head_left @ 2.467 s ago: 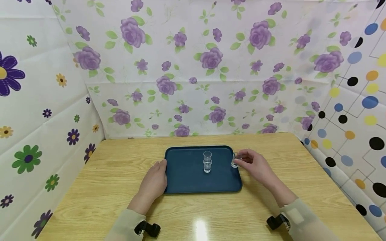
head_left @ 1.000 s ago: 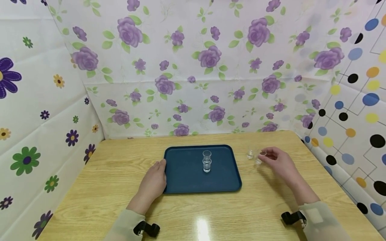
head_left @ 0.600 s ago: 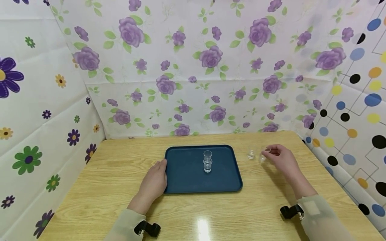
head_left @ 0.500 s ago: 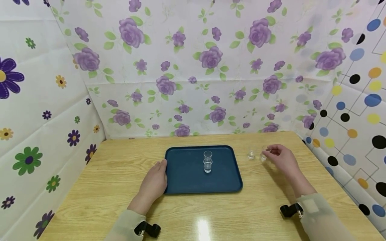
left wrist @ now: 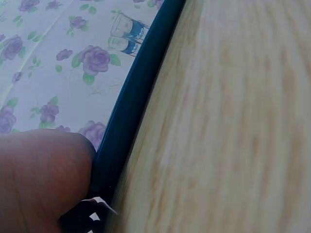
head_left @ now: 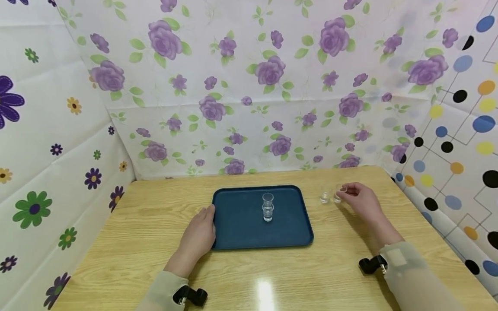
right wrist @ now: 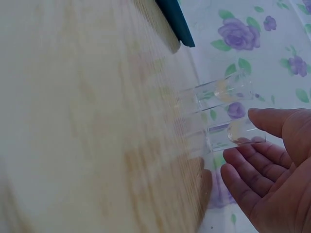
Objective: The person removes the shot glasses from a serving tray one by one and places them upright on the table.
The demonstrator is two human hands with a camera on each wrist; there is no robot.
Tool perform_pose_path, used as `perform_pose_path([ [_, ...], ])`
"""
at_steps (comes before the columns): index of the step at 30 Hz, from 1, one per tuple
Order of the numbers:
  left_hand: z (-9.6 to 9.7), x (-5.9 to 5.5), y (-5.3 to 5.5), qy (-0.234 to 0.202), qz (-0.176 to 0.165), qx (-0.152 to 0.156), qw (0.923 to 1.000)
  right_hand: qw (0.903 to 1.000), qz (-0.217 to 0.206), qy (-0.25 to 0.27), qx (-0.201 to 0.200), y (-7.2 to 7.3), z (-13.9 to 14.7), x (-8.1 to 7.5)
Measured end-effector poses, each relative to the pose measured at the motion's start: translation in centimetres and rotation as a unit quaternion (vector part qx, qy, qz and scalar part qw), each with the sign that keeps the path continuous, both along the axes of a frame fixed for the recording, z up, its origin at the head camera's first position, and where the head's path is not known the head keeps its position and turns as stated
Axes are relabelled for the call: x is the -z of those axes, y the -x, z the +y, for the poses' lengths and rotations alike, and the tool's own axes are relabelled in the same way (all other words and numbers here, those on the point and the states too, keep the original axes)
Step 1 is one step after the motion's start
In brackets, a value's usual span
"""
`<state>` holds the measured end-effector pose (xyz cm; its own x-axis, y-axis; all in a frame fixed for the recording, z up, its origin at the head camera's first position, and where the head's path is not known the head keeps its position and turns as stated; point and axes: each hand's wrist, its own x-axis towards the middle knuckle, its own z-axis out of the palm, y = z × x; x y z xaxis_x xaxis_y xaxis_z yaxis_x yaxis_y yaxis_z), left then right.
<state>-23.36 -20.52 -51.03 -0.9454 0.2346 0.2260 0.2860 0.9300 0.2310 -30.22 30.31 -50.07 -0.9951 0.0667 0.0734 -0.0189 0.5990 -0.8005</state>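
Two clear shot glasses [head_left: 267, 214] stand on the dark blue tray [head_left: 237, 233], one behind the other in the head view. They also show as two glasses [left wrist: 127, 36] beyond the tray rim in the left wrist view. My left hand [head_left: 197, 231] rests with straight fingers against the tray's left edge; its thumb side touches the rim. Right of the tray, my right hand [head_left: 362, 202] holds a clear shot glass [right wrist: 238, 133] upright on the table between thumb and fingers. Close beside it stands another clear shot glass [head_left: 324, 197], a narrow gap between them.
The wooden table [head_left: 155, 211] carries the tray and glasses. A flowered cloth [head_left: 249, 86] hangs behind its far edge. Patterned cloths enclose the left and right sides.
My right hand has brought one shot glass from the tray's right edge onto the table, then slightly left toward the glass there. My left hand has stayed on the tray edge.
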Motion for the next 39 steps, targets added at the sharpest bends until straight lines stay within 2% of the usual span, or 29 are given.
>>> perform_pose_path([
  [7,-0.1,-0.2,-0.2,-0.002,-0.004,-0.001,1.0000,1.0000,-0.002,-0.002,0.001,0.1,-0.4,0.1],
  [15,0.0,0.0,0.0,0.002,-0.010,-0.003,0.9999,0.9999,-0.006,0.006,-0.009,-0.3,-0.4,0.3],
  [22,-0.3,0.2,0.0,0.004,-0.005,-0.003,1.0000,0.9993,-0.012,0.011,-0.033,-1.1,-1.0,-1.1],
  [26,-0.3,0.1,0.1,0.003,-0.001,0.001,1.0000,0.9996,0.000,0.004,-0.028,-1.8,-1.6,-1.9],
  [31,-0.2,-0.1,0.0,0.001,-0.006,0.002,1.0000,0.9991,0.030,0.029,-0.009,-2.5,-2.8,-2.4],
  [36,-0.2,-0.2,0.0,0.000,-0.008,0.000,1.0000,0.9977,0.044,0.048,-0.021,-2.8,-3.9,-2.7],
  [39,-0.1,-0.2,0.0,-0.003,-0.007,0.000,1.0000,0.9983,0.042,0.034,-0.020,-3.0,-4.5,-3.0],
])
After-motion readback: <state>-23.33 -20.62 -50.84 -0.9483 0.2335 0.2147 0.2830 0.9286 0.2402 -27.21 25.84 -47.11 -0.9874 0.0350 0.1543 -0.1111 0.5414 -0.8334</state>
